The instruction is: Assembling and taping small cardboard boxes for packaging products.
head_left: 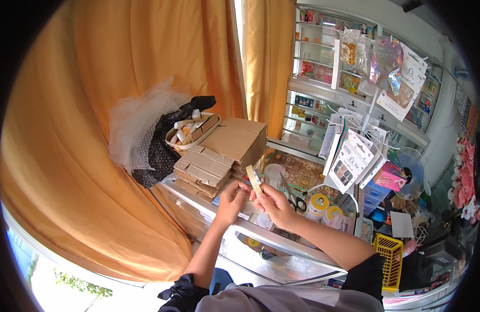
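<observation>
We see right hand [277, 208] clamped on tape roll [252, 179], left hand [231, 202] curled beside it, grip unclear; forearms [328, 239] converge over bench [302, 249].

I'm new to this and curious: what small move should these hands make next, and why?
Probably draw the left hand a little away from the right hand: the right holds the tape roll, and a pale strip seems to run between them.
</observation>
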Motion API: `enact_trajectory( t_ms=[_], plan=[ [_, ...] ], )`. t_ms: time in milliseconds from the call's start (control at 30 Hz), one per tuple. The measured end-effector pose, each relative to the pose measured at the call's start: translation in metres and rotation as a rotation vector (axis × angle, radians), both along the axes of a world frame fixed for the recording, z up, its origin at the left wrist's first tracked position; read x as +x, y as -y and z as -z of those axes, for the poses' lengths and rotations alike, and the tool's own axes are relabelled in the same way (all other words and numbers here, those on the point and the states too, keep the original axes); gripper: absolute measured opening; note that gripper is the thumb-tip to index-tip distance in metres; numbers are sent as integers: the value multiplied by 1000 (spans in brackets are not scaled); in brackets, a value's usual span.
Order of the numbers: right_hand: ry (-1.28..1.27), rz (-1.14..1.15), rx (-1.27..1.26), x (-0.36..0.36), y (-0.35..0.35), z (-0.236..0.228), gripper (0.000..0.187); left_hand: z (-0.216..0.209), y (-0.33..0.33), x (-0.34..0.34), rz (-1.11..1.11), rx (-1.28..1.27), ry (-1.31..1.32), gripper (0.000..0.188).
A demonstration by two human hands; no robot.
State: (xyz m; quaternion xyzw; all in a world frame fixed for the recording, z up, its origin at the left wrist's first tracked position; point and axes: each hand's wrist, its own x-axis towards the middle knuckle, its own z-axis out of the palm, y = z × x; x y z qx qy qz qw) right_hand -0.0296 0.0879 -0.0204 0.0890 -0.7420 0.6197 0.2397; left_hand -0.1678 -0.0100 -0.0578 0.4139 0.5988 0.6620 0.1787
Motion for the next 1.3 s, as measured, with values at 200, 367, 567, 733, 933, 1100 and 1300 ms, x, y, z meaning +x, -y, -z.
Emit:
enact_trajectory(
  t_ms=[200, 367, 567, 733, 933, 1100, 1300],
  plan=[
    [15, 16, -46, 0, 2, -2, 21, 3, -2, -2, 5, 24, -17, 14],
    [19, -21, -35, 0, 0, -1, 21, 4, -3, -3, 7, 36, -22, 14],
    [-100, 21, 50, -3, 1, 2, 26, 6, -3, -1, -6, 31, -49, 13],
    [-65, 0, 68, -3, 1, 4, 28, 9, -3, -4, 20, 28, -45, 15],
    [14, 44, 64, -1, -3, 7, 23, 2, -1, -1, 11, 31, -77, 13],
    [29, 34, 50, -1, -5, 7, 22, 3, -2, -1, -7, 35, -31, 13],
    [18, 26, 98, 0, -2, 3, 23, 7, -4, -4, -10, 53, -41, 13]
  ],
)
